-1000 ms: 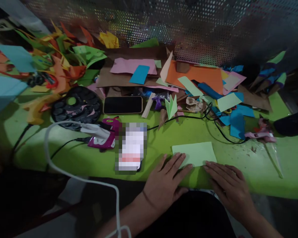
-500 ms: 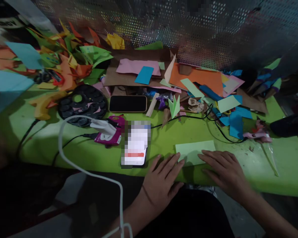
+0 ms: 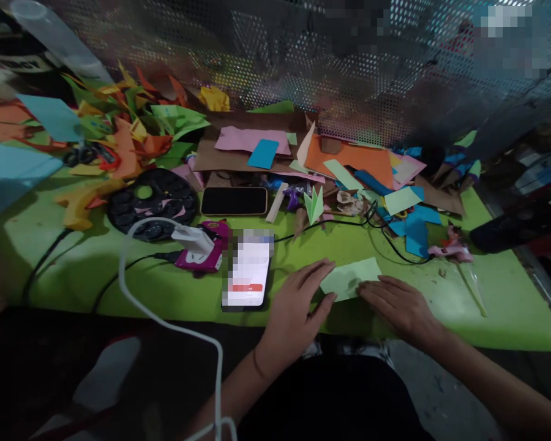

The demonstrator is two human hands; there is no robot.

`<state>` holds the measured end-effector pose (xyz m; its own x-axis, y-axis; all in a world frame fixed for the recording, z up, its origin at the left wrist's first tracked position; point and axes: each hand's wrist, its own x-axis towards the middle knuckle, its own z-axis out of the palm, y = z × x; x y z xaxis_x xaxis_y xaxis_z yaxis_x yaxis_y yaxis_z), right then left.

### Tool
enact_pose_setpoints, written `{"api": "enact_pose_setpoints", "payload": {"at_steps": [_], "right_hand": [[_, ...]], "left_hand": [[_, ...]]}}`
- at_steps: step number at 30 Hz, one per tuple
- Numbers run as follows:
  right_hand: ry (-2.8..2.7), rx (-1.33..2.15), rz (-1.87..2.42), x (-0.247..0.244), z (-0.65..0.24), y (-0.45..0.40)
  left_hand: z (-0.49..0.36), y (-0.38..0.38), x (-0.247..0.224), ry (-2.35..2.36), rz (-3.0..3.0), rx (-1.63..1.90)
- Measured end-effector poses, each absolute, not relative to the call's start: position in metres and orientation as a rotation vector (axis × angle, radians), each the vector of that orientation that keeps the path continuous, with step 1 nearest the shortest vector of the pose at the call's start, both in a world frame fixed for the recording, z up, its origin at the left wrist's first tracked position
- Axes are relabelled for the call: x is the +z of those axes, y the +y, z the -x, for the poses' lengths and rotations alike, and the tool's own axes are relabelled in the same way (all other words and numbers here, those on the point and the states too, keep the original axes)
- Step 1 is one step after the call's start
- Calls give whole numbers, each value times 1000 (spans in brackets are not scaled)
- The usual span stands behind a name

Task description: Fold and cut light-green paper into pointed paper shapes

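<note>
Paper (image 3: 349, 277) lay on the tabletop (image 3: 509, 300), the left hand (image 3: 291, 309) at one end, the right hand (image 3: 401, 309) over the other; whether either grip pinched it was unclear. Steadying it seemingly called for light, even pressure.

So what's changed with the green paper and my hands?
The paper has turned slightly, its right end angled farther from you. Your left hand now spans its left end between thumb and fingers; your right hand still touches its right part. The lit phone and dark phone stayed put.
</note>
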<state>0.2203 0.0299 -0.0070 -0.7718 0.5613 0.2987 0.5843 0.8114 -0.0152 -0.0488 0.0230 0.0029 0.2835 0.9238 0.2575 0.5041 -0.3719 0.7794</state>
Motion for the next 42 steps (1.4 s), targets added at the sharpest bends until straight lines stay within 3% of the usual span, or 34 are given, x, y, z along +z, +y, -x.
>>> {"api": "enact_pose_setpoints", "payload": {"at_steps": [5,16,42], "right_hand": [[-2422,-60,978,-2,-217,33],[-1494,624,1175,-3,-187,41],[-1443,730,1132,-18,-178,43]], "left_hand": [[50,30,1,1277,-1902,1013],[29,27,-12,1076,-1580,1224],[21,35,-14,986,-1374,1307]]}}
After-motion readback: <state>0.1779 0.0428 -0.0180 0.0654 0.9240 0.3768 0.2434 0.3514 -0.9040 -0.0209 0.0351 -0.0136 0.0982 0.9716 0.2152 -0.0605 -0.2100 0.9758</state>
